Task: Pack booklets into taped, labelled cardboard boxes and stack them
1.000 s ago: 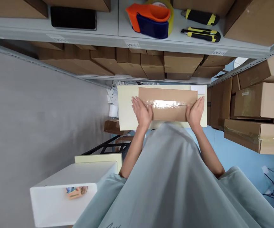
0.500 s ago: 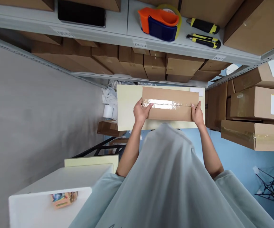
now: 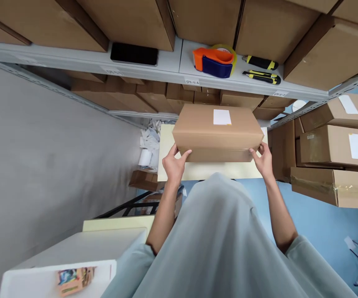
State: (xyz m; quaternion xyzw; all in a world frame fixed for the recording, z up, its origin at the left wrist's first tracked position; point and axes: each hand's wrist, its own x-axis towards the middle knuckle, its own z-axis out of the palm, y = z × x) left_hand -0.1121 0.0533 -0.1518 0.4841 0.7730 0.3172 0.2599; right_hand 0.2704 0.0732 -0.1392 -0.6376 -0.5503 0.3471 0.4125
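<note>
A brown cardboard box [image 3: 218, 132] with a white label [image 3: 222, 117] on its upper face is held between my two hands, over a pale yellow tabletop [image 3: 197, 170]. My left hand [image 3: 174, 164] grips its near left corner, thumb on the near side and fingers partly hidden behind the edge. At the near right corner my right hand [image 3: 262, 160] holds it the same way, thumb in front. Whether the box's underside touches the tabletop I cannot tell.
A grey shelf above carries a black phone [image 3: 134, 54], an orange and blue tape dispenser [image 3: 214, 61], two utility knives [image 3: 261, 69] and cardboard boxes. Labelled cartons [image 3: 328, 145] are stacked at right. A white bin [image 3: 107, 271] stands lower left, crumpled paper [image 3: 149, 142] beyond the table's left end.
The box has turned in my hands: its taped face was uppermost, and now the face with the white label shows. The view has tilted up, revealing more of the upper shelf.
</note>
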